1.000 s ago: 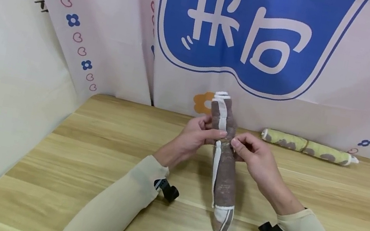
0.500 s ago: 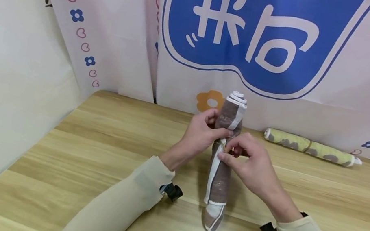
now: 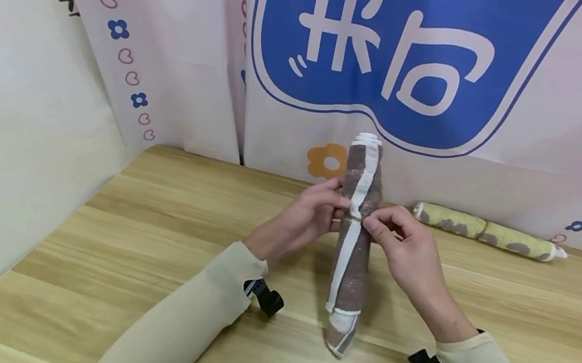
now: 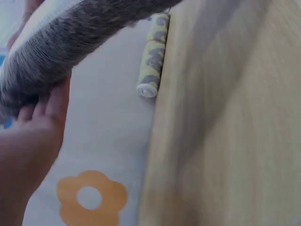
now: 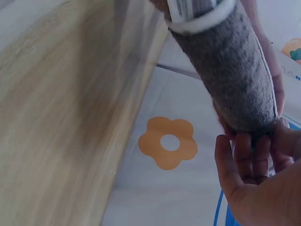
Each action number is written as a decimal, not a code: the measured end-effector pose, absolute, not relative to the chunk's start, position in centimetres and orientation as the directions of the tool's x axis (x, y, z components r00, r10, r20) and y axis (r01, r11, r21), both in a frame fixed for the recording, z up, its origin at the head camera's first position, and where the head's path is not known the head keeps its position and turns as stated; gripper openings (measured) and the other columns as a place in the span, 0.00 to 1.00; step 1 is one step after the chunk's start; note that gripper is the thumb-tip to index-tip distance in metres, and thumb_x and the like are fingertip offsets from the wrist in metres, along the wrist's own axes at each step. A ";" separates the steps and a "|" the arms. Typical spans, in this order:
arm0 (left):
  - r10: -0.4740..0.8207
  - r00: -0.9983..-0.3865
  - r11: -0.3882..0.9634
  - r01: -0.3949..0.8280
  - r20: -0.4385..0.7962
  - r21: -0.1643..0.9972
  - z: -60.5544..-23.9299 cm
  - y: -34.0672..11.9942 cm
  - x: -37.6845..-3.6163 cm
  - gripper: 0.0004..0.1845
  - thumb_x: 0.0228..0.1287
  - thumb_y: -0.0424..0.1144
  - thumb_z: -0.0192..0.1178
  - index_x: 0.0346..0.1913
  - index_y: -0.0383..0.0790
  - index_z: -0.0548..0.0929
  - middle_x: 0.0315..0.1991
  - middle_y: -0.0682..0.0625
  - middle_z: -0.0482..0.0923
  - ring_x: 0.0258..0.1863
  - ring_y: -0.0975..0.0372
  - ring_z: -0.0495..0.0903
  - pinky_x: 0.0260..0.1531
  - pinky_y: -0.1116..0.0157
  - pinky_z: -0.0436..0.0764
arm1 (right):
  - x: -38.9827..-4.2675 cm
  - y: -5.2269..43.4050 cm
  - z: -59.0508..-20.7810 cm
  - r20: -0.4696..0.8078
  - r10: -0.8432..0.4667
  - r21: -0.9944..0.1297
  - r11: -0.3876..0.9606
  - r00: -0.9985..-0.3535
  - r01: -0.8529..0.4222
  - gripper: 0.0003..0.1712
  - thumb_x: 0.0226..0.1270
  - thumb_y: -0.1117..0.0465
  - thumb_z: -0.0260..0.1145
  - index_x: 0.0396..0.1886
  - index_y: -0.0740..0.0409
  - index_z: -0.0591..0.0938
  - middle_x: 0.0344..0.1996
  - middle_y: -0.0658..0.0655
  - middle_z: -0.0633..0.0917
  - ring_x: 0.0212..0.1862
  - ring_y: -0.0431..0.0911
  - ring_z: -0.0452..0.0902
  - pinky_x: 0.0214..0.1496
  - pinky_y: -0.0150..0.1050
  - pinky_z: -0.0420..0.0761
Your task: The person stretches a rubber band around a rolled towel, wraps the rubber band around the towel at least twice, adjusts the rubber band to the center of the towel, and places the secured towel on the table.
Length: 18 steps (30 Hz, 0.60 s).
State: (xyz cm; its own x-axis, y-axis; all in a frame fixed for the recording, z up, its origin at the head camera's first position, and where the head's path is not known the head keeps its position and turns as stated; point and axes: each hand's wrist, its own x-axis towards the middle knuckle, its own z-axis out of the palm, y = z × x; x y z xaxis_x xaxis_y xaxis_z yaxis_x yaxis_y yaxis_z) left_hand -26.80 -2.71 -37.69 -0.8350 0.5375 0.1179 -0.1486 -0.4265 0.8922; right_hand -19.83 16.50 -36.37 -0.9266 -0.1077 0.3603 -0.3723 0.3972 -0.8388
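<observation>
A blue panel (image 3: 396, 51) on the pink backdrop (image 3: 575, 95) carries large white characters; I cannot read them as words. Small blue flowers and pink hearts run down the backdrop's borders, an orange flower (image 3: 326, 160) sits low behind the hands, and black strokes of other writing show at the far left, cut off.

A rolled brown towel (image 3: 354, 244) with a white edge stands nearly upright above the middle of the wooden desk (image 3: 139, 246), its lower tip close to the desk top and its upper end in front of the blue panel. The left hand (image 3: 308, 217) grips the roll from the left at about mid-height, fingers (image 4: 51, 101) curled around it. The right hand (image 3: 410, 248) meets it from the right at the same height, thumb and forefinger pinched on the white edge; the right wrist view shows its fingers (image 5: 244, 155) cupped round the towel.

At the far right of the desk, close to the backdrop, lies a second rolled towel (image 3: 483, 231), yellow-green with grey-brown patches, on its side and well apart from the hands. Both forearms wear beige sleeves (image 3: 184, 325), each with a black clip at the cuff. No container is in view.
</observation>
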 end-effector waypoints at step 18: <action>0.263 -0.959 -0.147 0.071 0.109 0.987 -36.8 -2.3 -26.0 0.20 0.61 0.25 0.73 0.57 0.30 0.83 0.46 0.44 0.87 0.41 0.61 0.85 0.41 0.67 0.85 | -19.7 16.1 -36.6 0.359 -0.159 -0.850 0.352 -0.920 -0.392 0.13 0.70 0.64 0.76 0.39 0.64 0.78 0.41 0.58 0.78 0.46 0.48 0.78 0.48 0.34 0.83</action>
State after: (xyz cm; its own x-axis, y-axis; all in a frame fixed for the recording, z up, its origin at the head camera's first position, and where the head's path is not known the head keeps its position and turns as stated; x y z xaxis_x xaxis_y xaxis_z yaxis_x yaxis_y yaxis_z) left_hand -26.00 -2.29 -36.76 -0.9588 0.2626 0.1085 0.0713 -0.1473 0.9865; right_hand -19.72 16.14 -36.60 -0.9198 -0.1591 0.3588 -0.3924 0.3520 -0.8498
